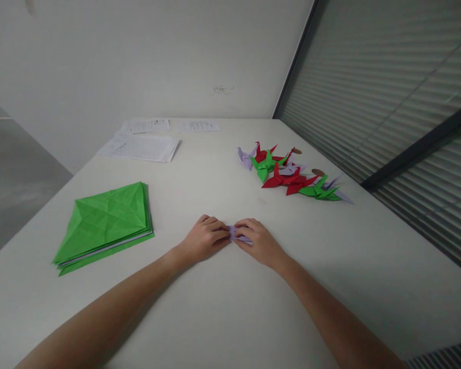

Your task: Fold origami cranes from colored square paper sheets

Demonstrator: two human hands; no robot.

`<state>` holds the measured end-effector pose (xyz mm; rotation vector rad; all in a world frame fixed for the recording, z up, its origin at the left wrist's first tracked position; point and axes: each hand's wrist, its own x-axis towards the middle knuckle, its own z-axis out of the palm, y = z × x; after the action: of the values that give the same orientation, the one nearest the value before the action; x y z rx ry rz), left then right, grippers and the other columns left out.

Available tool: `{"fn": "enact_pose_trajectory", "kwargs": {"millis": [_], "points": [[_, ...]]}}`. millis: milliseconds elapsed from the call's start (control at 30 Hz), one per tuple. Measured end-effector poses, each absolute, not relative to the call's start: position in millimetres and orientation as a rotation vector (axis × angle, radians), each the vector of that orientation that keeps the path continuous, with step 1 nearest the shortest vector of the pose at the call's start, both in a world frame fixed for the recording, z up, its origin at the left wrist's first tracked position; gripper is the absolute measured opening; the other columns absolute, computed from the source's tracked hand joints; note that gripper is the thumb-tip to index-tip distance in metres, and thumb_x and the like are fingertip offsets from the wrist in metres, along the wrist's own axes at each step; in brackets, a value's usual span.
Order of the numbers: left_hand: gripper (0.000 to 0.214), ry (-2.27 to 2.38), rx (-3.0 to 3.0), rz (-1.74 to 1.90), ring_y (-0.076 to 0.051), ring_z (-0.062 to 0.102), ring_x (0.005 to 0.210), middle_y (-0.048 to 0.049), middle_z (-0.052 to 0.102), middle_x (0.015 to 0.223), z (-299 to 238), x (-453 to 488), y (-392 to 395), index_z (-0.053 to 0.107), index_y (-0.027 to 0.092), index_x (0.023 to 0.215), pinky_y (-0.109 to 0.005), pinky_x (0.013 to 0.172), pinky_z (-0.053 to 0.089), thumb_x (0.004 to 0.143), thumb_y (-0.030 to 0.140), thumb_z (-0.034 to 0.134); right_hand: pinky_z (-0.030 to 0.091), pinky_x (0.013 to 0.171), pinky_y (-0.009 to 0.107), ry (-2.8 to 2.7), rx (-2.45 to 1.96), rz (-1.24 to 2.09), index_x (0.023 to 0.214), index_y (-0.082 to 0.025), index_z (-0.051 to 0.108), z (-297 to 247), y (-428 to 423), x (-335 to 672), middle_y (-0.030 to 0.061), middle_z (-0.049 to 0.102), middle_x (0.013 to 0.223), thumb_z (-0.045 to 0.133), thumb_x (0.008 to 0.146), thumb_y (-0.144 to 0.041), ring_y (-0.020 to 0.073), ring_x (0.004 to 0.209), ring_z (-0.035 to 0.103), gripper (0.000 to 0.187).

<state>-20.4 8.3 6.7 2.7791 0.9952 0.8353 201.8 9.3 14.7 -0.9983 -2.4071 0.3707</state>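
Low over the white table [230, 307], a small folded piece of lilac paper [232, 232] sits between my two hands. My left hand [207, 237] closes its fingers on the paper's left end. From the other side, my right hand [258, 241] grips the right end, with lilac showing between its thumb and fingers. Both hands rest close together on the tabletop. Most of the paper is covered by my fingers, so its exact folded shape is hidden.
Left of my hands lies a stack of creased green paper sheets [109, 215]. Folded paper cranes in red, green and lilac [267, 165] cluster at the back right, beside two brown round pieces [318, 172]. Printed papers [146, 147] lie at the back left. Window blinds [388, 77] border the right side.
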Motion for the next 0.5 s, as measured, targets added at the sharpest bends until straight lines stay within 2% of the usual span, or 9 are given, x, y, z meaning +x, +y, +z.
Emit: {"fn": "enact_pose_trajectory", "kwargs": {"millis": [133,233,367,433,500], "points": [[0.019,1.023,2.750,0.914,-0.019,0.060,0.093,-0.0060,0.069,0.103,10.1,-20.8,5.4,0.068,0.023,0.105,-0.036,0.082,0.040,0.094,0.033,0.057,0.046,0.091,0.036,-2.385,-0.981,0.424,0.087,-0.021,0.066,15.8,7.6,200.1,0.0058,0.064,0.103,0.065,0.087,-0.020,0.0195,0.099,0.058,0.002],[0.029,1.168,2.593,1.150,-0.022,0.056,0.099,-0.0089,0.063,0.106,15.3,-20.3,2.1,0.063,0.023,0.112,-0.040,0.086,0.042,0.087,0.038,0.065,0.047,0.090,0.036,-2.260,-0.995,0.506,0.085,-0.021,0.066,17.1,6.8,198.7,0.0057,0.062,0.101,0.067,0.085,-0.019,0.0192,0.098,0.058,0.002],[0.024,1.333,1.973,1.557,-0.019,0.053,0.089,-0.0048,0.056,0.091,19.2,-11.8,-0.6,0.057,0.020,0.089,-0.036,0.079,0.047,0.083,0.040,0.068,0.048,0.088,0.036,-1.995,-0.994,0.594,0.082,-0.021,0.064,18.4,9.6,198.3,0.0059,0.061,0.096,0.067,0.083,-0.021,0.0195,0.096,0.060,0.003],[0.030,1.282,1.630,1.511,-0.017,0.054,0.081,-0.0018,0.054,0.084,19.6,-3.8,-2.0,0.053,0.020,0.081,-0.031,0.071,0.047,0.080,0.045,0.069,0.049,0.083,0.034,-1.829,-0.979,0.681,0.080,-0.021,0.063,18.5,11.3,197.2,0.0058,0.062,0.095,0.068,0.082,-0.025,0.0195,0.094,0.061,0.006],[0.036,1.142,1.348,1.307,-0.013,0.053,0.069,0.0010,0.053,0.076,19.4,4.4,-4.4,0.051,0.019,0.078,-0.027,0.063,0.044,0.077,0.049,0.070,0.050,0.076,0.031,-1.659,-0.962,0.810,0.078,-0.021,0.062,17.9,11.4,194.2,0.0056,0.063,0.096,0.070,0.079,-0.028,0.0191,0.091,0.062,0.011]]}}
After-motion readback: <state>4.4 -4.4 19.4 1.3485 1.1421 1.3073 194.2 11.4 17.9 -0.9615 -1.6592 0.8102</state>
